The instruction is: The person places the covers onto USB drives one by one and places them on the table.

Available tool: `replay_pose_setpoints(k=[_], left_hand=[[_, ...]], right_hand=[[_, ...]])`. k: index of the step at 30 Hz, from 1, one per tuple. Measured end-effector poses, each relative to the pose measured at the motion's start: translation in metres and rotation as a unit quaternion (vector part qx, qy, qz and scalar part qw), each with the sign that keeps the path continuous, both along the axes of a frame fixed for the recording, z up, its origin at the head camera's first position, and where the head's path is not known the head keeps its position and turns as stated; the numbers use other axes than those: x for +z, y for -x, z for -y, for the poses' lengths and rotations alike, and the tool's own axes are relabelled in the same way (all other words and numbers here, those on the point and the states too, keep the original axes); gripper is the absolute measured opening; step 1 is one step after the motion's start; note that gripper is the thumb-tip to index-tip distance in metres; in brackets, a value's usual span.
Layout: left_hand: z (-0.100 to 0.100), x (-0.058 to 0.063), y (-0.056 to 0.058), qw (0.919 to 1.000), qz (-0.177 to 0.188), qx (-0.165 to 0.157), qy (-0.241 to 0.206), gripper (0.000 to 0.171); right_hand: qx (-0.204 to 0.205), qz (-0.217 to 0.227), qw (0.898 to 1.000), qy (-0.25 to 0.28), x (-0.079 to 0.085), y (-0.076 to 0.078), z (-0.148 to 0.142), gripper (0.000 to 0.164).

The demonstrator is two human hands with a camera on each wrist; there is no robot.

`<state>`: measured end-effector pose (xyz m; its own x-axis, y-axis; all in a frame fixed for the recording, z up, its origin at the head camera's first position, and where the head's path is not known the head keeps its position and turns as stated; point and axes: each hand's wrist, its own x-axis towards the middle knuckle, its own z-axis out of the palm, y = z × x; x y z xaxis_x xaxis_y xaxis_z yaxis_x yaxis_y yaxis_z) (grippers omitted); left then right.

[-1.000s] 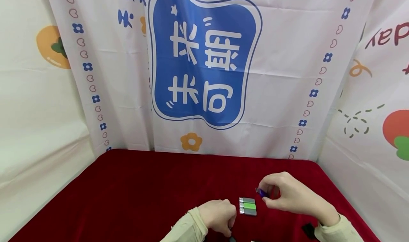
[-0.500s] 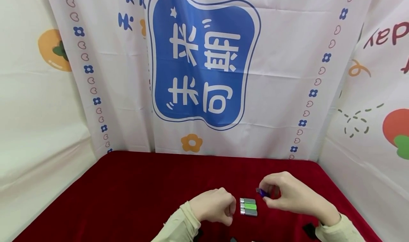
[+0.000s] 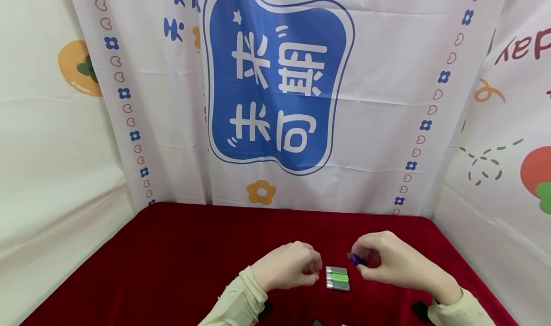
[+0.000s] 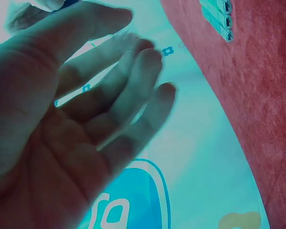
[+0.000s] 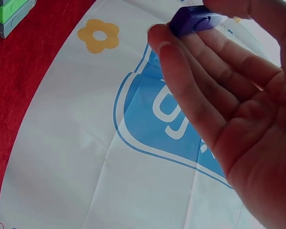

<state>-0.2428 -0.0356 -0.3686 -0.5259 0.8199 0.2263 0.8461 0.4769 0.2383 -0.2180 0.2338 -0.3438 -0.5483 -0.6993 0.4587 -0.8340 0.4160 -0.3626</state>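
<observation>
Between the thumb and fingers of my right hand (image 3: 389, 261) is a purple USB flash drive (image 3: 358, 259), its metal plug pointing left in the head view; the right wrist view shows the purple body (image 5: 188, 20) pinched at the fingertips. Three more drives lie side by side on the red cloth between my hands: a green one (image 3: 340, 278) in the middle and a grey one (image 3: 339, 270) on either side, plugs to the left. My left hand (image 3: 286, 267) hovers just left of this row. In the left wrist view its fingers (image 4: 148, 71) are loosely bent and hold nothing.
A black object (image 3: 421, 310) lies near my right sleeve, another dark object (image 3: 265, 311) beside my left sleeve. At the bottom edge of the head view is a small dark grey piece (image 3: 317, 322). Printed curtains (image 3: 379, 101) surround the red-covered table (image 3: 193, 254).
My left hand has released the small dark grey piece near the front, then risen and moved back beside the row of drives. The right hand keeps its hold on the purple flash drive, almost still.
</observation>
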Motion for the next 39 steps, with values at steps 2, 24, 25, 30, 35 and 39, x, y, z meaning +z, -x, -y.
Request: replay_pose_setpoints(k=[2,24,25,30,35,39], left_hand=[[0.001,0.001,0.001,0.9993,-0.022,-0.009,-0.028,0.004],[0.004,0.015,0.002,0.9668,-0.103,0.0,-0.234,0.018],[0.004,0.015,0.002,0.9662,-0.102,-0.001,-0.237,0.019],[0.002,0.013,0.001,0.9639,-0.096,-0.016,-0.248,0.019],[-0.001,0.012,0.0,0.9642,-0.095,-0.025,-0.246,0.019],[-0.003,0.012,-0.001,0.9639,-0.107,-0.026,-0.243,0.019]], right_hand=[[-0.004,-0.006,1.0,0.0,0.001,0.0,0.0,0.035],[-0.031,-0.087,0.996,0.006,0.006,0.002,0.002,0.032],[-0.031,-0.088,0.996,0.007,0.006,0.002,0.002,0.033],[-0.032,-0.09,0.995,0.009,0.006,0.001,0.002,0.035],[-0.036,-0.084,0.996,0.009,0.006,0.0,0.001,0.035],[-0.032,-0.089,0.996,0.009,0.006,0.0,0.0,0.036]])
